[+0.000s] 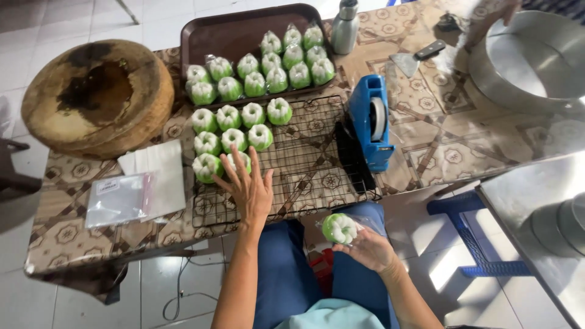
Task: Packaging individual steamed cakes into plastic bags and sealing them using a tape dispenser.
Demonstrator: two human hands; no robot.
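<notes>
My left hand [251, 187] hovers open with fingers spread over the black wire cooling rack [308, 164], its fingertips close to the nearest green-and-white flower-shaped cakes [208, 166]. Several more bare cakes [241, 116] lie on the rack's far left part. My right hand [367, 248] is over my lap and holds one green-and-white cake in a clear plastic bag [340, 228]. Several bagged cakes [277, 64] fill the right side of a brown tray [226, 35] behind the rack.
A blue tape dispenser [373, 122] stands right of the rack. Clear bags [120, 198] and white paper [159, 173] lie at the left. A round woven lid [97, 97], a metal bottle [345, 27], a scraper [415, 57] and a large metal pan [536, 58] ring the table. A blue stool [472, 244] stands right.
</notes>
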